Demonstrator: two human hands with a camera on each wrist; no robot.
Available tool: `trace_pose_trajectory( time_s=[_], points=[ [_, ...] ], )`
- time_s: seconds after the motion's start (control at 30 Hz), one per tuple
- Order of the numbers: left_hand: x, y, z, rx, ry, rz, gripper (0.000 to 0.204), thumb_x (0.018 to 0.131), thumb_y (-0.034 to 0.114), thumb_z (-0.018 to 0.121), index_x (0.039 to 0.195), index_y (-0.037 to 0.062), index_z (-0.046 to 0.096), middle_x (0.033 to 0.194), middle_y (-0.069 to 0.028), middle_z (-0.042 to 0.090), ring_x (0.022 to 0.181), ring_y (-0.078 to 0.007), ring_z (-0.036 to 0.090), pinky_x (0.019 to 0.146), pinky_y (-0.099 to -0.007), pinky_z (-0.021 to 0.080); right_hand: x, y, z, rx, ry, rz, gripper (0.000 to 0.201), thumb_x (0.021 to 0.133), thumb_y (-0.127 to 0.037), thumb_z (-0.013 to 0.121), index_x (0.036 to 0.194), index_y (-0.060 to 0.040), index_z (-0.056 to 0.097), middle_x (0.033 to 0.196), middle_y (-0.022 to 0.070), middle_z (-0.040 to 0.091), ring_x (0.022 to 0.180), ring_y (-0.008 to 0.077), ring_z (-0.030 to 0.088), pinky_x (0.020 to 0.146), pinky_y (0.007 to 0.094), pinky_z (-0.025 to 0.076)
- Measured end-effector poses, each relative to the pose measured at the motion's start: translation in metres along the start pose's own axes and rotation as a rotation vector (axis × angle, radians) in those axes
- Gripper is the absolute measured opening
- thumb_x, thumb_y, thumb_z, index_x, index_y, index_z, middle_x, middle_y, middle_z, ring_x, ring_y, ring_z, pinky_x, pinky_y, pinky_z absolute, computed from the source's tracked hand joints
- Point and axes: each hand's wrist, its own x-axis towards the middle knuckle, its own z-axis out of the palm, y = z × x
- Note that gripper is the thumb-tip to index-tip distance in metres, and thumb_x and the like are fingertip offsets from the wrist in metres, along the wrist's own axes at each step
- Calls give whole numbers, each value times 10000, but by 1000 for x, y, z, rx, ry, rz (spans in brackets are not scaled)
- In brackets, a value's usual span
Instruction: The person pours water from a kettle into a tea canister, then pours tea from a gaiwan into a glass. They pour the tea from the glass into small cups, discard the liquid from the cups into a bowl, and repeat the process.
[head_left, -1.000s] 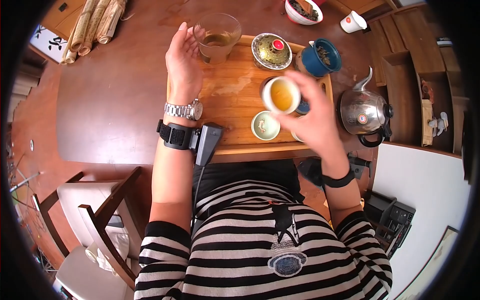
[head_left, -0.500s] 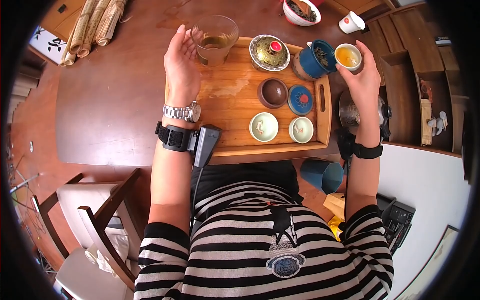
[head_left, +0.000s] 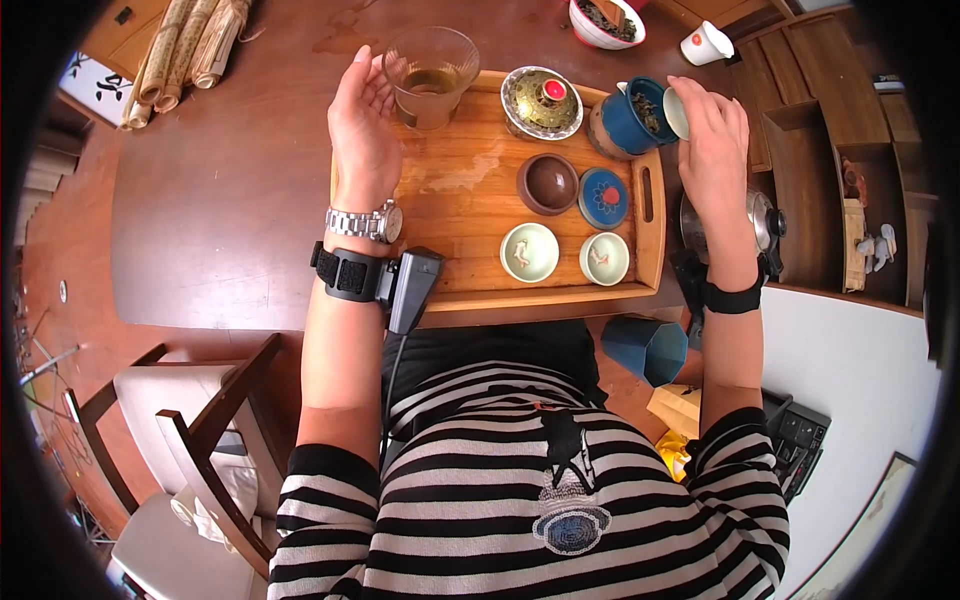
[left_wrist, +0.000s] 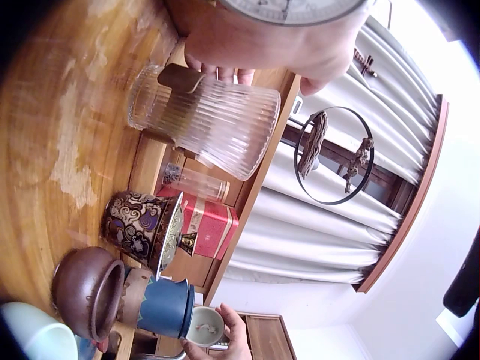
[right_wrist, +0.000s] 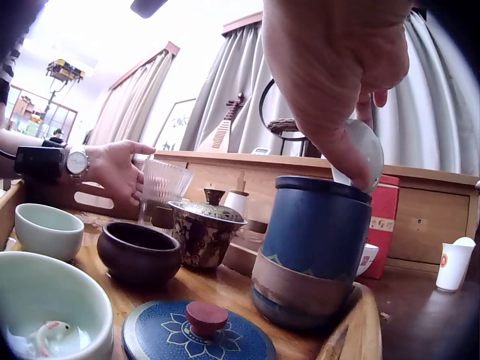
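My right hand grips a small pale green teacup by its rim and side. The cup is tipped on edge at the mouth of a blue pot, which has dark tea leaves inside. In the left wrist view, a fish figure shows inside this tilted cup. My left hand, with a watch at its wrist, stands upright beside a ribbed glass pitcher holding some brownish liquid. Its fingers are extended, their tips partly behind the glass.
On the wooden tray are a lidded patterned bowl, a brown bowl, a blue lid and two green cups. A kettle stands right, partly behind my arm. Beyond are a leaf-filled bowl and white cup.
My right hand has carried the teacup from over the tray to the blue pot's right side and tipped it leftward; the yellow tea no longer shows. My left hand stays by the pitcher.
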Motion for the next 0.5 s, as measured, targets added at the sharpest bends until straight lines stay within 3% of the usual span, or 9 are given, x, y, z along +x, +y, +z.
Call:
trace_pose_trajectory(
  time_s=[0.3, 0.4, 0.47, 0.5],
  points=[
    [1, 0, -1, 14, -10, 0, 441, 855, 379, 487, 1040, -17, 547, 1034, -115, 589, 1025, -195, 513, 921, -284, 314, -2, 3, 2, -39, -7, -13, 567, 634, 93, 539, 1168, -91, 486, 1159, 55, 512, 1021, 256, 466, 972, 410, 308],
    [1, -1, -2, 17, -8, -3, 443, 854, 385, 485, 1037, -13, 551, 1030, -112, 590, 1022, -191, 512, 921, -280, 308, -5, 6, 0, 65, 32, 87, 553, 635, 48, 601, 1161, -89, 494, 1148, 78, 515, 1015, 275, 482, 941, 397, 351],
    [2, -2, -2, 14, -5, -3, 444, 853, 388, 485, 1034, -12, 553, 1028, -111, 591, 1020, -189, 512, 921, -279, 306, -8, 3, -7, 409, 91, 392, 554, 647, -18, 679, 1164, -67, 489, 1111, 96, 542, 989, 243, 533, 885, 354, 411],
    [2, -2, -1, 0, 0, 1, 441, 854, 385, 484, 1031, -13, 554, 1026, -113, 591, 1019, -191, 512, 920, -280, 309, -10, 0, -7, 411, 89, 391, 554, 647, -18, 679, 1164, -67, 489, 1111, 96, 542, 989, 243, 533, 885, 354, 411]
  ],
)
